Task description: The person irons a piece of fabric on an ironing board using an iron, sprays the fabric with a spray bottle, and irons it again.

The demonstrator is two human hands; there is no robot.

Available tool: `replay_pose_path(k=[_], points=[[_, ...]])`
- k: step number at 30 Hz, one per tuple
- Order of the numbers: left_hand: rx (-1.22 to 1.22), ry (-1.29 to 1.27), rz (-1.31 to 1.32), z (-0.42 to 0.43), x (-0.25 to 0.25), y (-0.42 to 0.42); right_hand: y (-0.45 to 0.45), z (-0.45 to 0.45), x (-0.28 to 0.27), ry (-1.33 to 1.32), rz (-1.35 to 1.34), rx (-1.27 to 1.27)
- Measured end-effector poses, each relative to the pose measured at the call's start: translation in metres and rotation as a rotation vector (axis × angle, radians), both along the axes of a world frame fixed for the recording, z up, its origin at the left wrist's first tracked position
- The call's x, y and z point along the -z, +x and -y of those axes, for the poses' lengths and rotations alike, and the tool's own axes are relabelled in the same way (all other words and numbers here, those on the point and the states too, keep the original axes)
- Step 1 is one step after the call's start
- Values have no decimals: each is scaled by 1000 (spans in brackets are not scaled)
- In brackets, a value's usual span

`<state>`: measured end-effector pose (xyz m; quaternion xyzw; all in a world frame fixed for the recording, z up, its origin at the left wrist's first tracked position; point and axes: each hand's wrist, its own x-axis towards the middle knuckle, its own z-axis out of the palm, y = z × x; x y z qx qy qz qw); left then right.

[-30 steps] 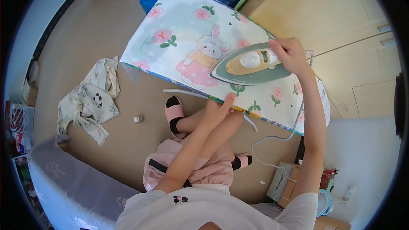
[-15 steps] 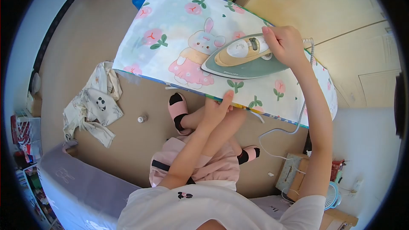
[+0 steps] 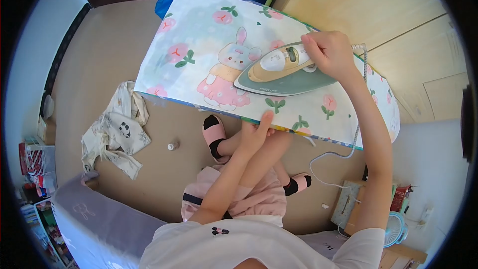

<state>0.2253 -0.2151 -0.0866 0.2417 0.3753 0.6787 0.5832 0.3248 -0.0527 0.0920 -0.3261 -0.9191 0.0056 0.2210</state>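
Note:
My right hand [image 3: 328, 55] is wrapped around the handle of a green and cream clothes iron [image 3: 279, 77]. The iron lies soleplate down, its pointed tip over the edge of a printed rabbit. Beneath it is an ironing board [image 3: 164, 77] with a white cover of pink flowers and green leaves. At the board's near edge, my left hand [image 3: 258, 130] grips the rim, thumb on top and fingers below, partly hidden. A grey cord [image 3: 331, 155] hangs past the board on the right.
Crumpled cream clothing with a panda print [image 3: 119, 129] lies on the floor at left, near a small white bottle [image 3: 173, 146]. A grey-covered bed or seat [image 3: 109, 214] fills the lower left. Pale cabinets [image 3: 408, 45] stand behind the board, and a blue fan [image 3: 396, 229] is at lower right.
The whole view has shifted slightly down and right. On the board, the iron stays in about the same place, and both hands keep their grip.

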Motion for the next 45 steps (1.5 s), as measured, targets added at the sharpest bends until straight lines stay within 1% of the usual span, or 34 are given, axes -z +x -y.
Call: replay_pose_path(k=[1,3,6,7,9,13,15,18,19,21,22,25,27,29,31,33,34,36,38,40,42,45], points=[[0,13,6,0,0,-1,1,-1,-1,3,-2,5],[-5,16,-7,0,-1,-1,4,-4,-4,-31,31,-159],[-11,5,-14,0,-1,-1,7,-5,-3,6,59,-167],[-14,-9,-11,1,0,0,6,-3,-3,5,62,-161],[5,-3,-7,1,-2,-2,2,1,-3,-12,41,-21],[14,-6,-18,2,-4,-3,0,-3,-1,-33,1,20],[14,7,-22,1,-5,-4,6,-8,-3,-13,50,-209],[12,23,-31,1,-8,-5,9,-8,-3,10,55,-250],[8,25,-34,1,-9,-5,7,-6,-2,10,55,-246],[11,19,-25,1,-5,-4,2,-2,0,-41,1,-40],[6,12,-18,0,-3,-3,3,-3,-1,-39,2,-41],[-1,-31,-1,2,-6,-3,5,-9,-2,-27,35,-106],[1,-19,-12,2,-3,-3,10,-13,-2,-23,76,-287],[11,-4,-18,3,-4,-2,8,-11,0,-7,47,-240],[-37,-49,-3,2,-12,-1,4,-6,-1,15,20,-189],[-12,-36,2,2,-5,-1,-2,-3,-4,-39,16,-17],[10,-30,6,2,-1,-2,-1,-4,-4,-31,11,-15],[12,-7,-23,2,2,-3,1,-8,-1,7,-6,-114],[18,22,-50,3,0,-3,2,-8,0,20,-7,-106],[-18,-62,-21,3,-4,-2,2,-8,0,48,-10,-92],[-26,-48,-47,4,-4,-2,3,-8,-1,30,49,-72],[-17,-13,-90,2,-3,-4,4,-11,5,84,38,-61]])
